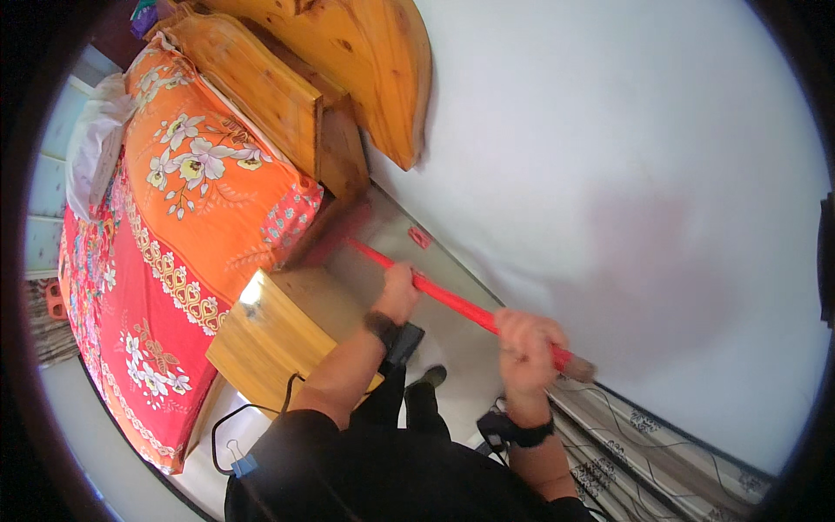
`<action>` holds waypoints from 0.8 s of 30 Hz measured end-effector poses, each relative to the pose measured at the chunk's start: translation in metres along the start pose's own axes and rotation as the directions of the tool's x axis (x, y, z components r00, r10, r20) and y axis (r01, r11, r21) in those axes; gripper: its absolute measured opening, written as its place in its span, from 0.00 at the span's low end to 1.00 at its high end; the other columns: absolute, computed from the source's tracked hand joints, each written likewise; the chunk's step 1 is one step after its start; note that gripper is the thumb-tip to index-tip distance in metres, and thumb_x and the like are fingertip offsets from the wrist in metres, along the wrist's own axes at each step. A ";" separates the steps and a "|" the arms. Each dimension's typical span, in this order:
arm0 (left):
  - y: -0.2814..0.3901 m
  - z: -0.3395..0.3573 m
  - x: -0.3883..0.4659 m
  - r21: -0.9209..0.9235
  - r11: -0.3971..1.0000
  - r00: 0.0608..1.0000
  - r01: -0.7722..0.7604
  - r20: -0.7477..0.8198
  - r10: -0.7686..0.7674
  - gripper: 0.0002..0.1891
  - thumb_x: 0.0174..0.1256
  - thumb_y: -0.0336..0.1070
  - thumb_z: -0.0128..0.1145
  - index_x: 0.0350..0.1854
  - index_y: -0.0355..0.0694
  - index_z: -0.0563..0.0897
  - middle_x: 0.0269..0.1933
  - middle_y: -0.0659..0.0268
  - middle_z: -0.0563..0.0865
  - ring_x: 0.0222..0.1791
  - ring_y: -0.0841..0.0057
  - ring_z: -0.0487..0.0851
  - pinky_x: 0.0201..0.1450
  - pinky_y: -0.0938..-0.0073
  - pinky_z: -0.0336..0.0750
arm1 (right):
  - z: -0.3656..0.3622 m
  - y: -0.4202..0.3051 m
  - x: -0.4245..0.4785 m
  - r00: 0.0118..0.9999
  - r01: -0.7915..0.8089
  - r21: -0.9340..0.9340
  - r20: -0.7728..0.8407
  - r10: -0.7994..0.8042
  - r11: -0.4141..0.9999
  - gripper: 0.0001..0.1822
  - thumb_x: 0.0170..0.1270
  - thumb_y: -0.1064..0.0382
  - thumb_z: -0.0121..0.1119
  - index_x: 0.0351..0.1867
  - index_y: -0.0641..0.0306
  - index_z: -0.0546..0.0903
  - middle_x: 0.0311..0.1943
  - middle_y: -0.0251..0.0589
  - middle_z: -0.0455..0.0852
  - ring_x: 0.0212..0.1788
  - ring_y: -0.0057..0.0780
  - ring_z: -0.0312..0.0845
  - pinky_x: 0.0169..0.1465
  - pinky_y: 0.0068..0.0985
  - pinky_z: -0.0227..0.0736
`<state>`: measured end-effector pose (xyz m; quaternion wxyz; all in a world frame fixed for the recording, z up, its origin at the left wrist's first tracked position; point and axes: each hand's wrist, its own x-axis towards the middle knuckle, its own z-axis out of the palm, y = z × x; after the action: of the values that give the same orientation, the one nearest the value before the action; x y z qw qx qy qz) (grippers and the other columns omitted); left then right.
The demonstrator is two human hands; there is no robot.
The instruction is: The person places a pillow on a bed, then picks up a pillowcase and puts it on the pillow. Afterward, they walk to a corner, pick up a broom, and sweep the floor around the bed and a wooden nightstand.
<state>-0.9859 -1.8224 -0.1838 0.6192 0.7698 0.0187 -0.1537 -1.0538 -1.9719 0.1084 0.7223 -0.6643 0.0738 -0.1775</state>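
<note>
Both my hands grip one long red pole (456, 305) that slants down towards the floor. My left hand (399, 290) is wrapped around its lower stretch, and my right hand (530, 346) holds it near the brownish upper end. The far end reaches the floor (450, 339) beside the bed (196, 215). A blurred reddish patch there hides what the pole carries, if anything. On the floor close to the wall, right of the pole's far end, lies a small red and white item (419, 237). Dark bands with boxy devices sit on both wrists.
A light wooden cabinet or stand (274, 333) is left of my left forearm. Beyond rises a wooden headboard (391, 72). A white wall (587, 163) borders the right side. Patterned curtain fabric (607, 463) and thin cables lie near my right arm.
</note>
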 end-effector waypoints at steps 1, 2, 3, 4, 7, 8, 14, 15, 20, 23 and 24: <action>-0.044 0.001 0.011 -0.156 0.988 0.998 -0.021 -0.062 0.011 0.06 0.56 0.23 0.45 0.35 0.36 0.71 0.29 0.58 0.74 0.26 0.64 0.75 0.30 0.56 0.76 | 0.010 0.003 -0.003 0.996 0.044 -0.046 0.078 -0.040 0.998 0.19 0.66 0.67 0.42 0.13 0.57 0.60 0.11 0.30 0.60 0.17 0.24 0.54 0.31 0.30 0.55; -0.089 0.003 0.022 -0.306 0.950 0.993 -0.056 -0.120 0.020 0.04 0.56 0.24 0.46 0.32 0.36 0.73 0.27 0.58 0.76 0.25 0.65 0.76 0.30 0.58 0.76 | 0.023 0.005 0.000 0.989 0.046 -0.030 0.145 -0.041 0.998 0.19 0.66 0.67 0.41 0.14 0.58 0.60 0.11 0.30 0.61 0.17 0.24 0.55 0.30 0.30 0.56; -0.130 0.002 0.031 -0.438 0.893 0.982 -0.106 -0.185 0.025 0.04 0.57 0.25 0.47 0.28 0.35 0.76 0.25 0.59 0.78 0.25 0.66 0.77 0.30 0.61 0.77 | 0.031 -0.001 0.004 0.985 -0.019 0.032 0.170 0.013 0.999 0.19 0.66 0.68 0.41 0.14 0.58 0.60 0.11 0.31 0.61 0.17 0.24 0.55 0.31 0.30 0.56; -0.090 0.019 0.032 -0.503 0.832 0.954 0.234 -0.046 -0.297 0.04 0.57 0.26 0.47 0.28 0.35 0.76 0.25 0.59 0.78 0.25 0.66 0.77 0.30 0.61 0.77 | 0.023 0.005 0.005 0.993 -0.065 0.049 0.107 0.059 0.997 0.18 0.66 0.68 0.41 0.14 0.59 0.60 0.12 0.31 0.61 0.17 0.24 0.55 0.31 0.30 0.56; -0.039 0.041 0.022 -0.670 0.515 0.749 0.535 0.094 -0.656 0.02 0.57 0.26 0.46 0.30 0.35 0.73 0.26 0.59 0.76 0.25 0.65 0.75 0.29 0.61 0.76 | 0.008 0.010 -0.001 0.997 -0.078 -0.114 0.021 0.080 0.990 0.18 0.65 0.69 0.41 0.14 0.60 0.59 0.12 0.31 0.61 0.17 0.24 0.56 0.30 0.29 0.57; -0.030 0.052 0.020 -0.739 0.425 0.721 0.523 0.117 -0.683 0.02 0.57 0.25 0.46 0.31 0.35 0.72 0.26 0.58 0.74 0.24 0.65 0.75 0.29 0.60 0.75 | -0.001 0.010 -0.006 0.997 -0.074 -0.168 0.006 0.076 0.983 0.18 0.65 0.69 0.41 0.14 0.59 0.60 0.12 0.30 0.61 0.17 0.24 0.55 0.30 0.28 0.57; 0.062 0.041 -0.029 -0.873 0.219 0.727 0.436 0.198 -0.658 0.04 0.56 0.24 0.46 0.34 0.35 0.67 0.26 0.59 0.70 0.23 0.65 0.72 0.28 0.59 0.73 | 0.005 -0.058 -0.013 0.998 -0.060 0.063 0.023 0.059 0.996 0.18 0.66 0.66 0.43 0.15 0.58 0.61 0.12 0.29 0.62 0.16 0.23 0.56 0.29 0.29 0.57; 0.082 0.035 -0.037 -0.876 0.217 0.739 0.430 0.204 -0.643 0.04 0.56 0.24 0.46 0.34 0.35 0.67 0.26 0.59 0.70 0.23 0.65 0.72 0.27 0.59 0.73 | 0.004 -0.068 -0.013 0.998 -0.025 0.030 0.056 0.024 0.999 0.18 0.66 0.66 0.43 0.15 0.58 0.60 0.12 0.29 0.63 0.17 0.23 0.56 0.29 0.29 0.57; -0.031 0.007 -0.018 -0.548 0.825 0.989 -0.137 -0.122 0.083 0.00 0.56 0.24 0.43 0.28 0.35 0.67 0.23 0.58 0.70 0.22 0.63 0.72 0.26 0.56 0.72 | 0.015 -0.049 -0.030 0.990 -0.058 -0.054 0.122 0.064 0.997 0.16 0.63 0.68 0.48 0.15 0.62 0.64 0.16 0.34 0.70 0.21 0.26 0.66 0.34 0.28 0.64; -0.094 -0.003 0.015 -0.605 0.792 0.996 0.086 0.053 -0.068 0.02 0.55 0.26 0.45 0.26 0.35 0.69 0.22 0.58 0.72 0.22 0.62 0.74 0.27 0.58 0.73 | 0.020 -0.002 -0.034 0.962 0.003 -0.228 0.266 0.059 0.974 0.13 0.61 0.73 0.45 0.16 0.67 0.67 0.20 0.37 0.74 0.27 0.28 0.71 0.39 0.26 0.69; -0.069 0.002 0.017 -0.722 0.585 0.915 0.369 0.172 -0.366 0.02 0.54 0.26 0.48 0.26 0.35 0.70 0.22 0.57 0.73 0.23 0.62 0.75 0.28 0.59 0.74 | 0.007 0.018 -0.039 0.982 -0.055 -0.226 0.164 0.094 0.972 0.13 0.61 0.72 0.45 0.16 0.68 0.67 0.20 0.37 0.74 0.27 0.28 0.70 0.39 0.26 0.69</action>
<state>-0.9856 -1.8115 -0.2536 0.8321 0.4297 0.2364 -0.2589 -1.0848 -1.9507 0.0862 0.6539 -0.7501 0.0547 -0.0821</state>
